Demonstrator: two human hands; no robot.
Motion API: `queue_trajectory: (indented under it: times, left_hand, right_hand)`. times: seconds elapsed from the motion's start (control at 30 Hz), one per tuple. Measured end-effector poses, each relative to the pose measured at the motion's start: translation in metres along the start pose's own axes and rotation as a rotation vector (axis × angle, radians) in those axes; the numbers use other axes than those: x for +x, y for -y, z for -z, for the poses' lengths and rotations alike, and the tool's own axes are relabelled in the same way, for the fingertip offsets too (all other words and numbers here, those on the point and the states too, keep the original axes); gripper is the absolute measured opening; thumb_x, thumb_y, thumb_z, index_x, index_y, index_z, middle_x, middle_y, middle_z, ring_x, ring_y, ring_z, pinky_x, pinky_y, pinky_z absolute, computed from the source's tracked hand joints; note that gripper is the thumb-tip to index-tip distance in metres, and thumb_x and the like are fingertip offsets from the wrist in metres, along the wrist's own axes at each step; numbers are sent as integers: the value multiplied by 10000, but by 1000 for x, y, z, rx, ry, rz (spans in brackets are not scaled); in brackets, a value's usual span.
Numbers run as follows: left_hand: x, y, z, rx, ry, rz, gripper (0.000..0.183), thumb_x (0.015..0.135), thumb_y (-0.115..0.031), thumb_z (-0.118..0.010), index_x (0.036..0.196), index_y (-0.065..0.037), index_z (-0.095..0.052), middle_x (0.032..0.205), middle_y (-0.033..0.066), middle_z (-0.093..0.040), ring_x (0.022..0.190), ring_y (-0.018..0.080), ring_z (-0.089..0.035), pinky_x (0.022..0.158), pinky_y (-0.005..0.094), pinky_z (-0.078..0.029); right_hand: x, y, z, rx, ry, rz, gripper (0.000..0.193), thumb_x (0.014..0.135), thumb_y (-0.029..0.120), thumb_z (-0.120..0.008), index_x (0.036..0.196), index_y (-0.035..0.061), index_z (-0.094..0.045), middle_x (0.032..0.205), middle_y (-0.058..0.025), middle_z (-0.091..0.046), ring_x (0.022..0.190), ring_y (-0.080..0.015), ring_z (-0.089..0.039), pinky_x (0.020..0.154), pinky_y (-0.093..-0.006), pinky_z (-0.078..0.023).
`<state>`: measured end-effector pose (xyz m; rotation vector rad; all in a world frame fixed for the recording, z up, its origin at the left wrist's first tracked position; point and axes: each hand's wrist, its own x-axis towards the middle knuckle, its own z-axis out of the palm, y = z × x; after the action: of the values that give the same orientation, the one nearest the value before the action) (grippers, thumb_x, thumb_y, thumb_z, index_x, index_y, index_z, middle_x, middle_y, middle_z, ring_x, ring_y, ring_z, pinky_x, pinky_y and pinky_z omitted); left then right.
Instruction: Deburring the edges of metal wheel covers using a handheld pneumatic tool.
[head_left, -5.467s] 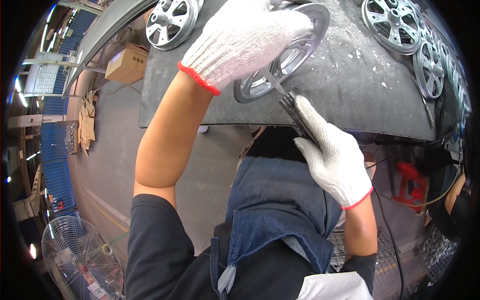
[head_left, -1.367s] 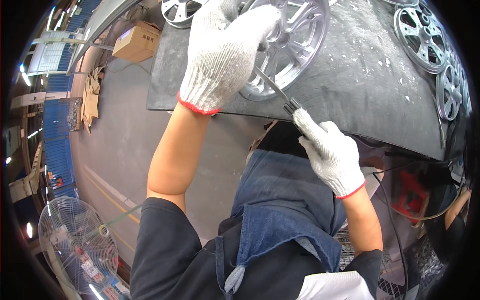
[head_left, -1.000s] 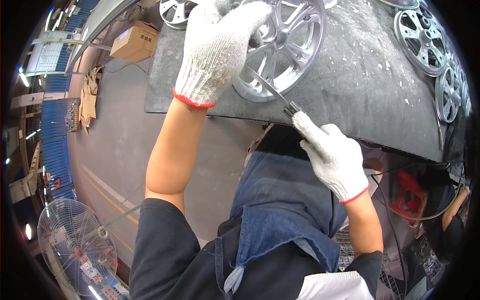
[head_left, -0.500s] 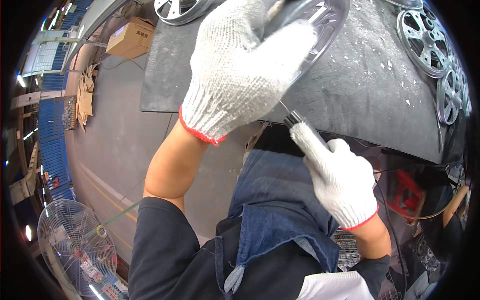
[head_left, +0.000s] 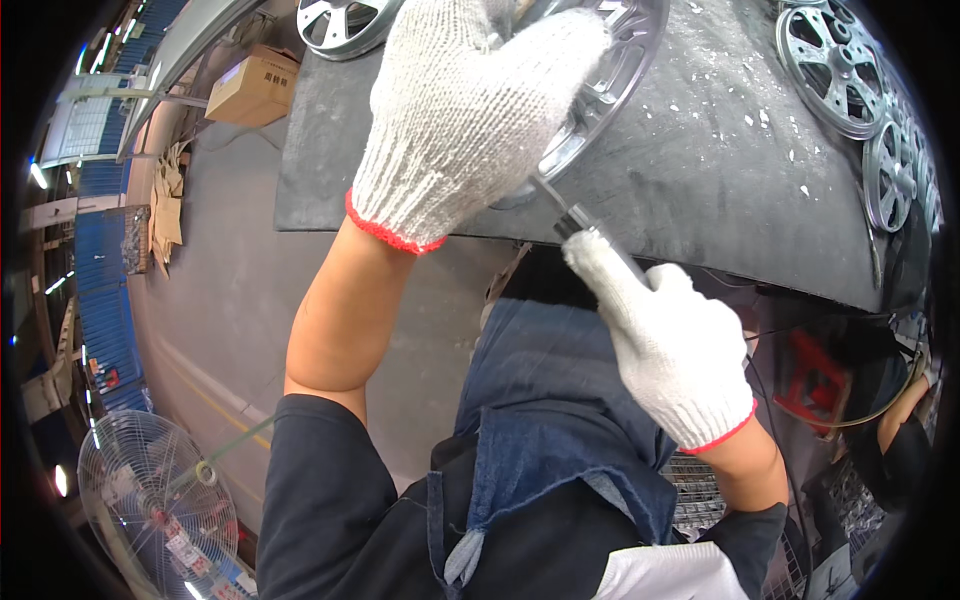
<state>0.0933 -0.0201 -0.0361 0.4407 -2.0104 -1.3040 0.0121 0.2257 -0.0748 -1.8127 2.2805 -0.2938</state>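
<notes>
A spoked silver metal wheel point(head_left: 608, 98) is tilted over the dark table near the top of the view. My left hand point(head_left: 470, 120), in a white knit glove with a red cuff, is closed around it; its fingertips are partly cut off by the upper edge. In my gloved right hand point(head_left: 668, 345) is a slim tool with a black handle point(head_left: 574, 221) and a thin metal shaft, the index finger stretched along the handle. The shaft's tip meets the lower edge of the wheel, close under my left palm; the exact contact is hidden.
Another spoked wheel point(head_left: 345, 22) lies at the table's far left, and several more point(head_left: 832, 70) crowd its right side. Pale flakes dot the dark tabletop point(head_left: 720, 200). A cardboard box point(head_left: 255, 86), a caged fan point(head_left: 155, 505) and another person's arm point(head_left: 903, 412) are around.
The view has shifted slightly. My left hand and the wheel have moved up and left, and the tool's tip has moved up and left along the wheel's lower edge. Both grips stay closed.
</notes>
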Motion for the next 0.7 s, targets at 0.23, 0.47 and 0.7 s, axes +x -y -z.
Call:
queue_trajectory:
  times: [0.23,0.47,0.7]
  left_hand:
    - [2,-10,-6,4,-3,31,423,1014,-62,-688,1420,56,-678,1231,107,-765,1068,133,-702,907,277,-576]
    - [9,-4,6,-59,8,105,409,1012,-61,-682,1405,52,-693,1149,89,-772,1008,117,-700,867,267,-573]
    - [13,-3,6,-84,-7,225,420,1019,-60,-665,1422,60,-678,1084,61,-761,923,90,-679,797,255,-554]
  right_hand:
    - [5,-23,-25,87,-111,82,652,983,158,-749,1591,371,-647,825,-76,-563,566,-241,-640,527,-392,-535]
    - [9,-29,-41,178,-187,112,604,985,223,-792,1558,373,-674,833,-67,-577,574,-243,-647,536,-384,-534]
    - [16,-34,-41,55,-187,58,661,989,201,-781,1606,377,-621,857,-89,-600,620,-268,-678,570,-416,-565]
